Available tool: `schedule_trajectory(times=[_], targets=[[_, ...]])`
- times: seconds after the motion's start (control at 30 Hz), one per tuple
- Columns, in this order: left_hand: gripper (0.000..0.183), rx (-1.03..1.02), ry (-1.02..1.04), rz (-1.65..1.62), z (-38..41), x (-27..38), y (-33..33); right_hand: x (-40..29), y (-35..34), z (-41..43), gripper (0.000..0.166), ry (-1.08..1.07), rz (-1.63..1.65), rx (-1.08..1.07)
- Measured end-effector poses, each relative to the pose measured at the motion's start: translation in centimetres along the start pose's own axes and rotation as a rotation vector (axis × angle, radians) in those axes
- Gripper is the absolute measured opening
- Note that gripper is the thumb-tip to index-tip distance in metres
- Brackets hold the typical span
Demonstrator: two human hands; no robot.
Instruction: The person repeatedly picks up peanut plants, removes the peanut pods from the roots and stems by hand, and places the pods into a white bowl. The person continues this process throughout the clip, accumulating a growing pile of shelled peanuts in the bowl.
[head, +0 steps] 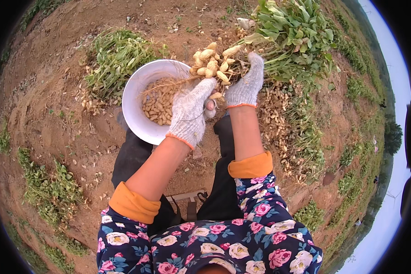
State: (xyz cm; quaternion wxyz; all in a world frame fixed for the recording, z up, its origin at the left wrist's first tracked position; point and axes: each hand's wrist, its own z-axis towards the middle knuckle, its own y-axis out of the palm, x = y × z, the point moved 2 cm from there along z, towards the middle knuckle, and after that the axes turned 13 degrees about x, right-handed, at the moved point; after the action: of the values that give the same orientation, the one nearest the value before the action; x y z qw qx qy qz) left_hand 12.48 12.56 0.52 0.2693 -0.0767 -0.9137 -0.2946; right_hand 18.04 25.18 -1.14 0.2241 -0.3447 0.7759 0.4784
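Observation:
My left hand [191, 111], in a pale knitted glove with an orange cuff, is over the right side of a white plastic bucket [132, 111]. Its thumb and curled fingers close on part of a cluster of peanut pods [210, 65]. My right hand [247, 82], gloved the same way, grips the peanut plant [296, 37] by its lower stems. The plant's leaves spread to the upper right, and its pods and roots point left towards the bucket's rim. Loose peanuts [159, 106] and thin root strands lie inside the bucket.
Pulled peanut plants [118, 61] lie left of the bucket. A long row of plants with pods [277, 120] runs along my right side. Another leafy heap [51, 188] lies at lower left on bare brown soil [99, 150]. My dark-trousered legs [222, 191] flank the ground before me.

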Motion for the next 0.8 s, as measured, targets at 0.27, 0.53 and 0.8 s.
schedule_trajectory(times=[0.27,0.53,0.8], targets=[[0.021,-0.099,-0.123,-0.213,0.4,-0.6,-0.2,-0.3,-0.2,0.6,0.022,0.006,-0.016,0.020],[0.014,-0.084,-0.196,-0.159,1.0,-1.0,-1.0,-1.0,0.4,-0.5,0.021,0.056,-0.003,-0.001],[0.007,-0.112,-0.207,-0.160,0.1,-0.5,-0.6,-0.9,0.2,-0.1,0.024,-0.001,0.025,0.007]])
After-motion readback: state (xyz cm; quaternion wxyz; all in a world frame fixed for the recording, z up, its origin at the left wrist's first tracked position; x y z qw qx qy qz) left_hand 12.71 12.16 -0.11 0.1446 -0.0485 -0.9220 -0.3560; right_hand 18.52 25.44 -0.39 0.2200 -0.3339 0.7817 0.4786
